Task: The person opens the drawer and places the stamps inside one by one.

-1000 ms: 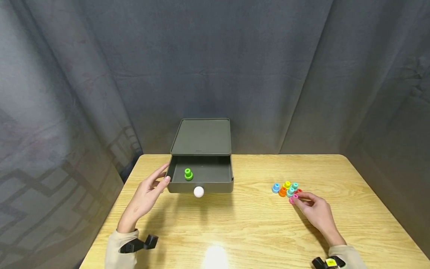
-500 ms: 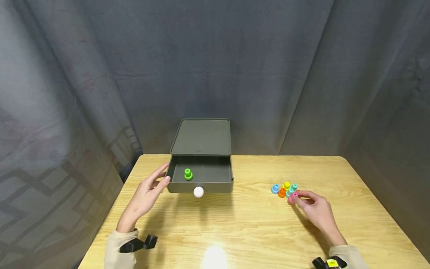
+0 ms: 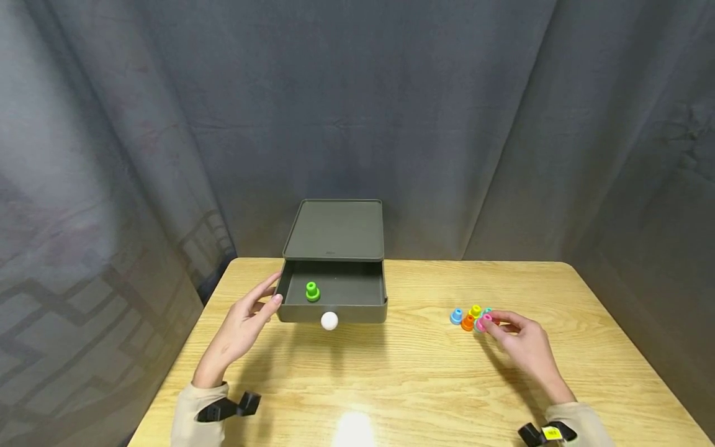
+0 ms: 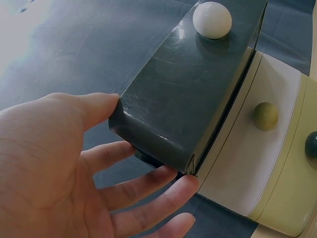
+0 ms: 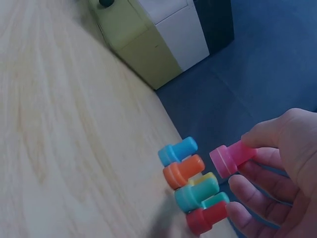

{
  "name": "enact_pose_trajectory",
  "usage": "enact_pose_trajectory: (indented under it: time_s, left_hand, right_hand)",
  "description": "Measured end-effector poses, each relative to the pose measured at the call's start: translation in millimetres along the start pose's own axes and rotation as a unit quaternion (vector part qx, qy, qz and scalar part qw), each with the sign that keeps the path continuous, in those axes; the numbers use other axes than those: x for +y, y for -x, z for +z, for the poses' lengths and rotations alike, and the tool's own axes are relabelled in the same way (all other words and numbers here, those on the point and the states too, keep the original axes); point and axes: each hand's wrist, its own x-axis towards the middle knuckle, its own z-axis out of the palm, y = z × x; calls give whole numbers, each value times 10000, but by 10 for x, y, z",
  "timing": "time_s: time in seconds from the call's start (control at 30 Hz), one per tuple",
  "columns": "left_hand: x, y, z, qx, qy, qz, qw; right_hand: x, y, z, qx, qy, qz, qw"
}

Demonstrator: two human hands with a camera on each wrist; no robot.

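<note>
A pink stepped peg (image 5: 229, 159) is pinched between the thumb and fingers of my right hand (image 3: 525, 347), lifted just above the other pegs. Below it stand several matching pegs: blue (image 5: 178, 150), orange (image 5: 184, 171), yellow (image 3: 475, 311), turquoise (image 5: 196, 194) and red (image 5: 206, 218). On the left, my left hand (image 3: 241, 329) rests its thumb and fingertips against the left corner and side of a pulled-out dark drawer (image 3: 360, 313). A green peg (image 3: 312, 292) stands inside that drawer.
The drawer belongs to a cabinet (image 3: 337, 226) whose lower fronts, pale (image 4: 237, 148) and yellow-green (image 4: 287, 183), show in the left wrist view. A white knob (image 3: 329, 321) juts from the drawer. Grey curtains (image 3: 357, 118) surround the wooden table (image 3: 424, 385).
My right hand has raised the pink peg slightly and shifted it left, over the group. The left hand stays against the drawer.
</note>
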Motion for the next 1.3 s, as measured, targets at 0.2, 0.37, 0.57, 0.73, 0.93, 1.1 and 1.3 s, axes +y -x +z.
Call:
enact_pose_trajectory:
  time_s: [0.2,0.37,0.57,0.73,0.93,1.1,1.3]
  left_hand:
    - [-2,16,-14,-17,11,-41,10000]
    - [6,28,-17,10,22,-33,10000]
    - [13,31,-9,22,60,-54,10000]
    - [16,30,-2,47,40,-31,10000]
    - [16,23,7,40,54,7,10000]
    - [16,17,11,26,50,37,10000]
    - [10,24,9,56,25,30,10000]
  right_hand:
    - [-110,-26,-34,-66,-234,-39,9997]
    - [-213,-63,-60,-1,-177,-231,9996]
    - [-314,-88,-92,-21,-173,-357,9992]
    - [-399,-109,-122,-15,-76,-568,9984]
    - [-494,-119,-151,-36,13,-631,9980]
    - [-580,-137,-164,-101,93,-666,9977]
    - [-695,-197,-163,-235,130,-867,9959]
